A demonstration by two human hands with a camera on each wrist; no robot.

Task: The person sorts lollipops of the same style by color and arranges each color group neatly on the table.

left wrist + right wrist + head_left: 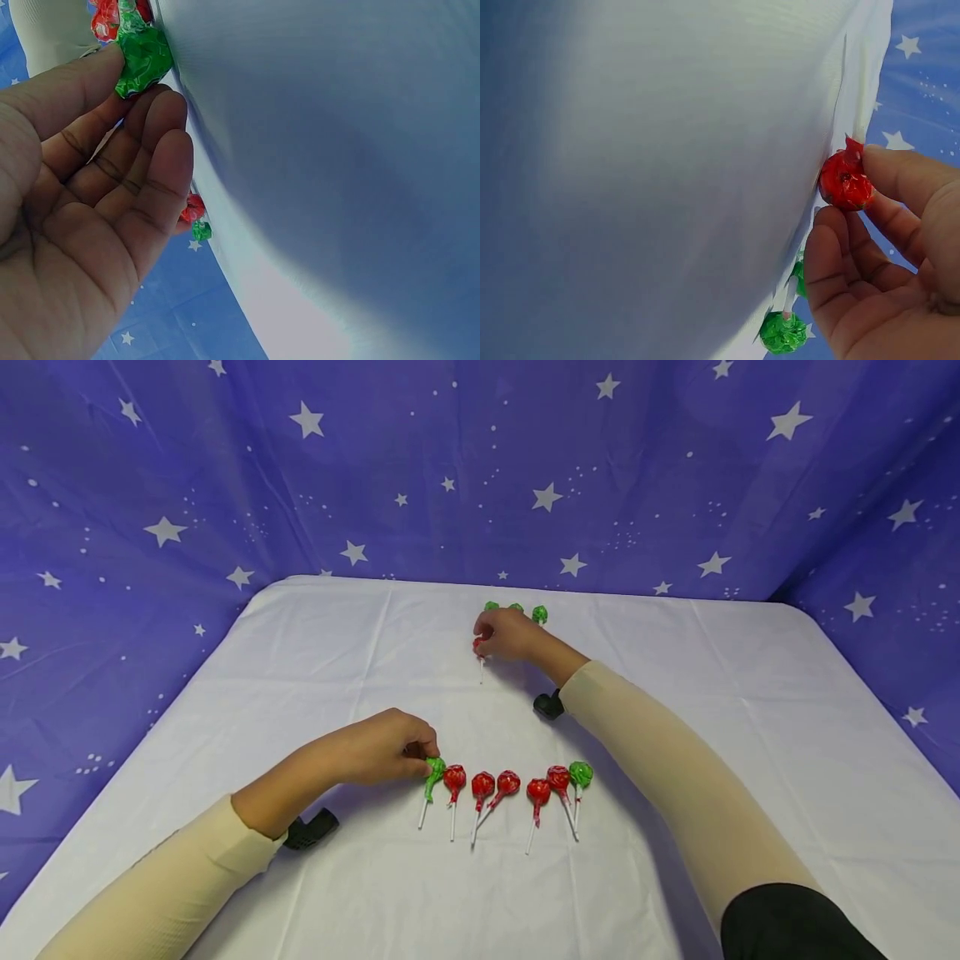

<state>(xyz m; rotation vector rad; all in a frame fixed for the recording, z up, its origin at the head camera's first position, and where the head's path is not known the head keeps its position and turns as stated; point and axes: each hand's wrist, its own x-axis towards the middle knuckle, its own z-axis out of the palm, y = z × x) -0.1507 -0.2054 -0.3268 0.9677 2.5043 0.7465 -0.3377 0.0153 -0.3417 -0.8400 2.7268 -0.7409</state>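
In the head view my left hand [385,747] pinches the head of a green-wrapped lollipop [434,768] at the left end of a near row. The left wrist view shows thumb and fingers on its green wrapper [145,61]. Farther off, my right hand [508,635] holds a red lollipop [481,647] by its head, the white stick pointing towards me. Thumb and fingers pinch that red wrapper [845,180] in the right wrist view. Just behind this hand lie several green lollipops [540,614], partly covered by it.
Several red lollipops [483,786] continue the near row, some sticks crossing, with a green lollipop [581,774] at its right end. A white cloth [360,660] covers the table. Behind hangs a purple star-patterned curtain [450,460]. Dark wrist devices [311,831] sit under both forearms.
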